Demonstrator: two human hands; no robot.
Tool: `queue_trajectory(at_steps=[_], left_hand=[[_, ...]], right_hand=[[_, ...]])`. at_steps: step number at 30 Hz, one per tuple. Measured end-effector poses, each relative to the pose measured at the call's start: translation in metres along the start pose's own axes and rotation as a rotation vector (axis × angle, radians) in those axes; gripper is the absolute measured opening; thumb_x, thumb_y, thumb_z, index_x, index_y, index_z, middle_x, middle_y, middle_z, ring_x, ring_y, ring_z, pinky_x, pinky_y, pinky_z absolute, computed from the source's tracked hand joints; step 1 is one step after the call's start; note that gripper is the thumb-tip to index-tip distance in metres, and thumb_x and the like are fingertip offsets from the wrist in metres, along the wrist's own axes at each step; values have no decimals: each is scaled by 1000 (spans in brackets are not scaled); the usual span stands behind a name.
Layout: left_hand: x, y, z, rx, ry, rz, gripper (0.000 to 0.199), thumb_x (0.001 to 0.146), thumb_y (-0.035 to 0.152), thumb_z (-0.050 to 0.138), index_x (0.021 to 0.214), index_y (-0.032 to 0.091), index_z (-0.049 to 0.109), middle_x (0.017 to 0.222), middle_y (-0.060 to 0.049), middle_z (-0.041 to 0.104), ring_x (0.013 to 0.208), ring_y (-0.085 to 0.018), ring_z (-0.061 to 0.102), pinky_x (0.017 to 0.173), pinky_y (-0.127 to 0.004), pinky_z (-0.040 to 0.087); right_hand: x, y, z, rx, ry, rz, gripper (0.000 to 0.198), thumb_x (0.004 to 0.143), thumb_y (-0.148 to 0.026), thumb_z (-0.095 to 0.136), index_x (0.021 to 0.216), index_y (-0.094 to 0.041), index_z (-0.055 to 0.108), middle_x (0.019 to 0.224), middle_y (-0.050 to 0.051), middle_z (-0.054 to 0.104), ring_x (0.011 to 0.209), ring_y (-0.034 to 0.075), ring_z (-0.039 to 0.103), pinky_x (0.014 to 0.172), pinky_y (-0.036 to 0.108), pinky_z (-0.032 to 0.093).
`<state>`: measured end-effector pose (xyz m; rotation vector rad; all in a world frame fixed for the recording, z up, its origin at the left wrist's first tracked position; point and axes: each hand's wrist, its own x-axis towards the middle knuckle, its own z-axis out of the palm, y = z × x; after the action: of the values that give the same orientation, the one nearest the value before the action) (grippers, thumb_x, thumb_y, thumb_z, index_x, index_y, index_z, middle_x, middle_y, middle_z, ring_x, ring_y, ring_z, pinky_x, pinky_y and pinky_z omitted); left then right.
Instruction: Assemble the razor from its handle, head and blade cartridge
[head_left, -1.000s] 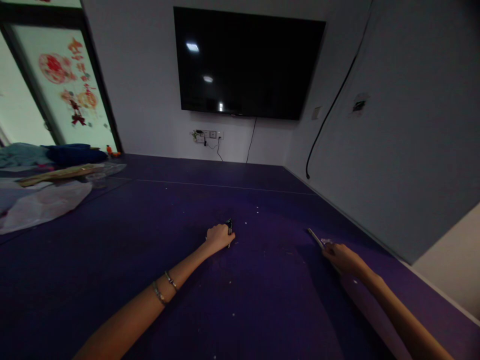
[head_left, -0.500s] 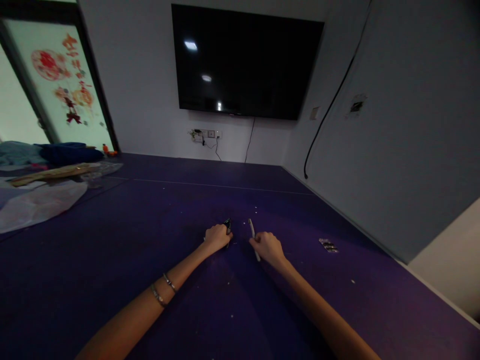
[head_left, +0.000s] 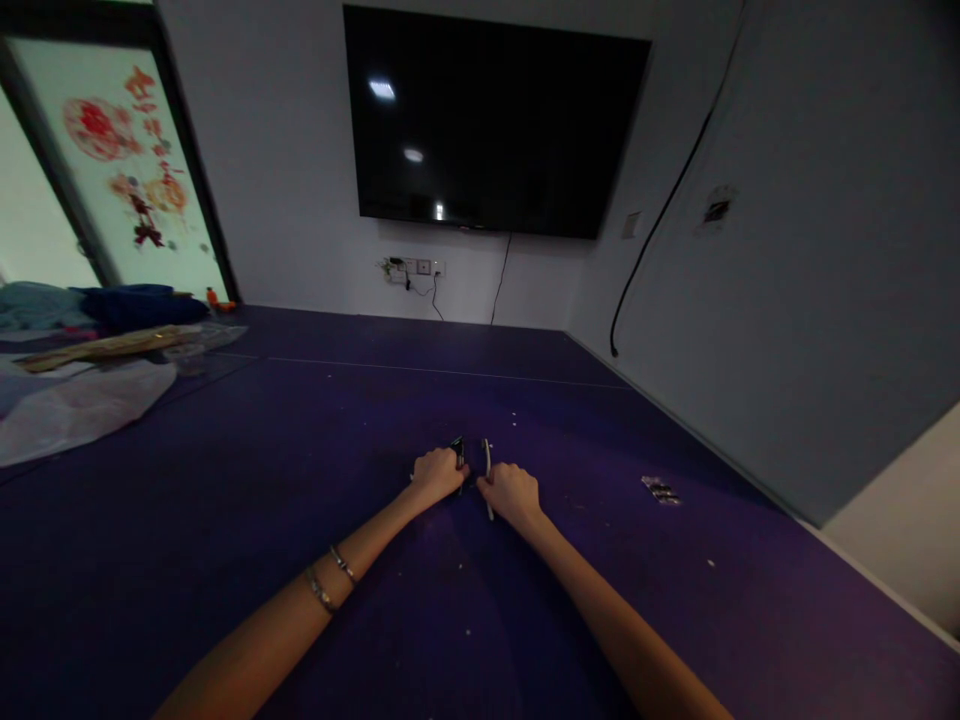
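Near the middle of the purple surface [head_left: 300,520], my left hand [head_left: 435,477] is closed around a small dark object [head_left: 457,446] whose black end sticks out past the fingers; its kind is hidden. Just to the right, my right hand [head_left: 512,493] grips a slim white stick shaped like a toothbrush [head_left: 487,456]. The stick stands out above and below the fist, its upper end pointing away from me. Only a small gap separates the two hands. Small white bits [head_left: 514,414] lie scattered beyond them.
A small clear pack with dark pieces [head_left: 661,490] lies to the right. On the left are a translucent plastic bag [head_left: 90,405] and folded blue cloth [head_left: 142,303]. A television [head_left: 495,120] hangs on the far wall; a black cable [head_left: 664,220] dangles at the right wall.
My right hand has moved left with the white stick, closer to my left hand, and the stick is more upright. My left hand has barely shifted.
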<state>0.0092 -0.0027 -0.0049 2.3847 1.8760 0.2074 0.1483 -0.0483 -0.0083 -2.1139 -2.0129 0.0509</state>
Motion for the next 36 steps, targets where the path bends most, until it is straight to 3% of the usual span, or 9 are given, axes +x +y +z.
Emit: queue_trajectory(at_steps=[10,14,16,19,22,26,29,32,36], left_hand=[[-2,0,-1,-9,-6,4,38,80,46,43,88,19,67,95,-11,67,91,-26,62,74,-32,46],[1,-3,2,-60,39,14,44,84,49,35,86,19,67,92,-11,68,88,-25,63,72,-32,46],[2,-5,4,-86,60,3,44,86,46,32,87,20,67,93,-10,68,87,-24,63,71,-31,45],[4,-9,3,-107,64,-9,42,87,41,30,86,20,67,93,-8,68,86,-22,63,67,-27,44],[4,-10,1,-123,58,-17,42,88,39,30,82,20,67,91,-8,68,84,-20,63,63,-24,42],[2,-11,1,-146,70,-33,40,87,39,31,81,20,66,90,-6,68,83,-19,63,59,-23,39],[2,-12,3,-160,89,-42,40,86,40,32,76,21,65,87,-5,69,81,-18,63,57,-22,37],[3,-14,5,-164,97,-35,40,86,41,32,75,21,65,86,-5,68,78,-18,62,57,-22,37],[4,-17,8,-157,108,-14,40,85,43,32,74,21,65,85,-5,68,79,-18,61,58,-22,37]], right_hand=[[2,3,-1,36,-21,-20,39,80,-46,42,81,-17,68,86,13,68,81,27,65,66,33,46],[6,19,-5,135,-35,-16,35,80,-45,44,79,-20,68,83,8,68,80,22,64,66,28,45],[10,38,-11,210,-45,-46,28,78,-39,48,83,-20,68,83,6,68,79,18,63,66,25,44],[14,83,-27,329,-9,-217,24,74,-25,52,91,-18,66,89,5,68,80,15,62,70,23,45],[15,142,-51,309,115,-343,34,65,-17,58,99,-15,64,104,8,64,99,19,57,87,29,41],[10,221,-80,199,106,-214,45,60,-11,58,104,-16,62,116,9,59,110,22,52,96,34,36],[2,264,-89,153,14,-115,45,60,-12,59,104,-15,63,115,9,60,109,22,53,95,30,37],[-6,288,-90,107,-57,-70,45,60,-17,61,105,-12,63,112,12,62,105,23,55,91,28,39],[-11,296,-86,27,-105,-43,50,59,-18,61,109,-15,62,114,10,62,105,23,56,90,28,40]])
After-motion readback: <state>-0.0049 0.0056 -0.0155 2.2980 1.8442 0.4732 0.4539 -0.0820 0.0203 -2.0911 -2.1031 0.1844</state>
